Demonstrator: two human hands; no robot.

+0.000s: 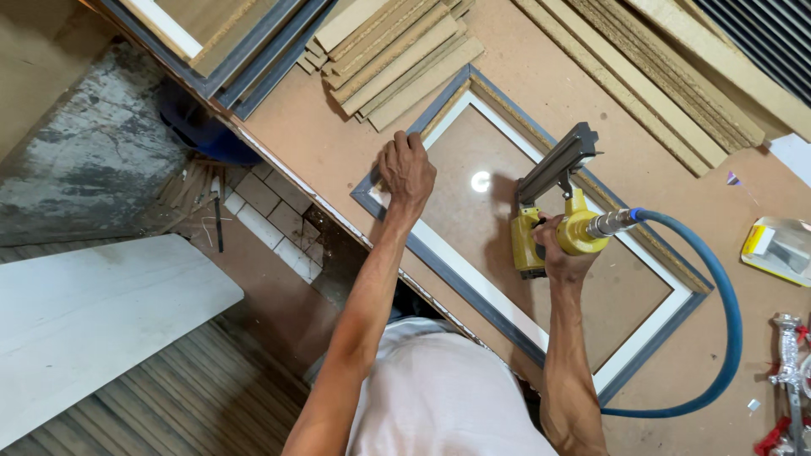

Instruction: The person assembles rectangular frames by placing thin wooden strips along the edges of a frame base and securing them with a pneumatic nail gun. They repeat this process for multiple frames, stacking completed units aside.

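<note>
Hands first: we are finding the left hand [406, 169] spread flat, palm down, pressing on the near left corner of the picture frame [439, 250], fingers curling over its grey outer edge. The right hand [559, 253] is clenching the grip of a yellow pneumatic nailer [549, 215], whose grey magazine is angling up toward the far side of the workbench [541, 76]. We cannot tell whether a finger is resting on the trigger. A blue air hose [722, 295] is looping from the tool's rear toward the near edge of the bench.

We are judging the step in hand to be fastening inside the frame, which is lying face down in the middle of the bench with a backing panel in it. The next move is calling for a steady hold at the corner and the tool's nose seated squarely against the inner rail.

Chipboard strips [397, 55] are lying stacked at the far edge; further frames [228, 38] are leaning at the far left corner.
</note>
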